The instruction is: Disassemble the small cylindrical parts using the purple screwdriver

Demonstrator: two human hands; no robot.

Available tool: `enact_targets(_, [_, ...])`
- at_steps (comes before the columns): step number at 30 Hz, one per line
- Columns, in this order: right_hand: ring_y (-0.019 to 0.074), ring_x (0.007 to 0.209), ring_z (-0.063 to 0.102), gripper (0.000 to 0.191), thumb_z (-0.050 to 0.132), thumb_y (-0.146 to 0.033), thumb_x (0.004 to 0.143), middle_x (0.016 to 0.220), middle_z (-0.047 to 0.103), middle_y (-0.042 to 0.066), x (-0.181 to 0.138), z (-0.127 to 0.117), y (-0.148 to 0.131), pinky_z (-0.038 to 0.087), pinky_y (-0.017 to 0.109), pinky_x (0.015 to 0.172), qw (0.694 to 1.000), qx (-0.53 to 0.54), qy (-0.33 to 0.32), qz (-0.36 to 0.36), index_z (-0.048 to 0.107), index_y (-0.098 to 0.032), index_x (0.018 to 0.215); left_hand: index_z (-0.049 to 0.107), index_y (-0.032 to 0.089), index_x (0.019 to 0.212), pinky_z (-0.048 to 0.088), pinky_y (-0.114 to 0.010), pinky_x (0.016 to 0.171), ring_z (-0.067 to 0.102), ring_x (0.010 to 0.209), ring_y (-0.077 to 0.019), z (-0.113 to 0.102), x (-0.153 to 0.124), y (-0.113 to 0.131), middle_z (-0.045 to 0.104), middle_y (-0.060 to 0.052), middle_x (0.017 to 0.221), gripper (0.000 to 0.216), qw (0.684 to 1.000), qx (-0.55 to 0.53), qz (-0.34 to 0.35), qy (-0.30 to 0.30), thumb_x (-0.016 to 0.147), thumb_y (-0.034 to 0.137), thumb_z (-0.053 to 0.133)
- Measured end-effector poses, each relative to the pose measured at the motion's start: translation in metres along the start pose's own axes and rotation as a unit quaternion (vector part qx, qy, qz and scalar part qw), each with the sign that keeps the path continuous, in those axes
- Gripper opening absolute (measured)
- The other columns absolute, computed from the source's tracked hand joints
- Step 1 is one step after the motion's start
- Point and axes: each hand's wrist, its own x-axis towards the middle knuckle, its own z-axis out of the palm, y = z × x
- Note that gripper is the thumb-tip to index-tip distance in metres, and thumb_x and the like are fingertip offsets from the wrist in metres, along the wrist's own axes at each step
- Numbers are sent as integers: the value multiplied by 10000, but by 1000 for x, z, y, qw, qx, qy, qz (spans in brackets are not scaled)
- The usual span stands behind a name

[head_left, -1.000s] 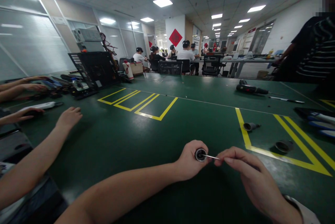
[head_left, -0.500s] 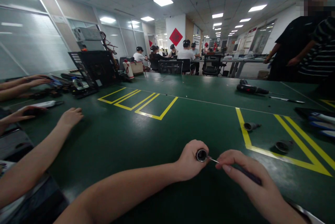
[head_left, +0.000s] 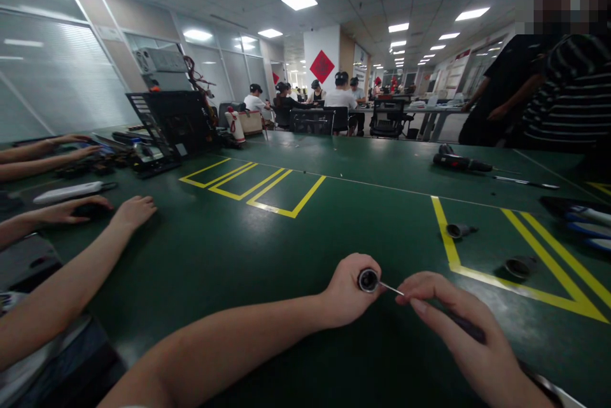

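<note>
My left hand (head_left: 351,290) is closed around a round, hollow metal connector (head_left: 367,281), its open end facing me. The rest of that part is hidden in my fingers. In my right hand (head_left: 458,319) lies a screwdriver (head_left: 470,330) with a dark handle and a thin bright shaft. The shaft points left, and its tip reaches the side of the connector; whether it sits in a screw cannot be made out. To the right, two similar dark metal parts lie on the green table: a smaller connector piece (head_left: 459,230) and a larger shell (head_left: 520,267).
Yellow tape lines (head_left: 515,290) mark the table (head_left: 229,274). A power drill (head_left: 461,160) and a pen-like tool (head_left: 525,182) lie at the back right, beside blue-and-white items (head_left: 592,226). Co-workers' arms (head_left: 86,281) rest at left. A black computer case (head_left: 172,121) stands behind them.
The screwdriver and my right hand have shifted very slightly right. My left hand keeps the connector in place. At left, a co-worker's hand moved right; people at far right shifted left.
</note>
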Motion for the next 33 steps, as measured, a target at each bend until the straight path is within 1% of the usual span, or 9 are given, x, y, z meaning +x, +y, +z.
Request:
enact_targets(3, [213,847,609,112,561,-211,829,863,660,39,-2,2,-5,483,342,750,995,-67,-14,-73,660,-238,872,521,157,662,386,-250,684,477,660,-113,1,0,-2,514,31,681,149,999,39,1,6,698,159,666])
enact_targets(5, [213,836,611,109,556,-217,830,850,665,40,-2,2,-7,485,341,745,995,-70,-19,-74,660,-234,857,525,160,669,382,-252,686,475,667,-117,2,0,-4,512,31,678,145,999,51,9,5,696,167,667])
enact_targets(12, [228,793,636,204,544,-333,823,777,693,45,8,-2,-1,474,336,701,992,49,-28,109,682,-212,734,516,156,676,383,-242,666,467,659,-109,-1,-1,-1,508,26,693,149,1000,18,10,-12,715,169,659])
enact_targets(16, [241,820,634,214,540,-332,816,762,699,52,9,-1,3,465,354,745,983,99,-4,154,688,-203,729,515,151,671,382,-241,663,470,661,-110,-3,-1,3,502,25,685,159,1000,10,6,-13,723,176,662])
enact_targets(19, [237,810,637,200,537,-319,822,774,695,51,6,-1,1,479,346,719,989,82,2,121,685,-211,740,521,150,677,388,-242,677,479,664,-108,-2,-1,2,516,24,692,149,1000,12,8,-11,737,184,653])
enact_targets(23, [235,820,623,123,557,-275,819,839,670,56,0,-1,-8,492,354,719,999,-42,0,-7,659,-224,773,535,158,698,394,-250,695,479,671,-113,-1,0,0,537,25,713,132,998,52,1,-16,724,186,662])
enact_targets(26, [238,833,605,78,555,-226,822,851,656,58,-3,1,-13,489,374,740,990,-114,-40,-67,633,-231,813,523,164,679,386,-260,707,468,669,-119,0,0,-1,522,29,690,141,997,79,11,-17,705,159,661])
enact_targets(29, [234,818,607,117,527,-239,842,827,658,57,-2,2,-14,491,369,726,991,-110,-50,-53,636,-228,800,509,168,666,374,-259,699,457,664,-122,0,0,0,504,32,667,152,996,80,26,-21,699,152,657])
enact_targets(33, [225,775,633,195,532,-300,836,781,678,52,3,-2,-9,493,336,690,999,-17,-26,33,665,-214,722,503,164,658,364,-248,675,455,644,-113,-1,0,0,503,33,660,158,997,50,47,-24,703,149,653])
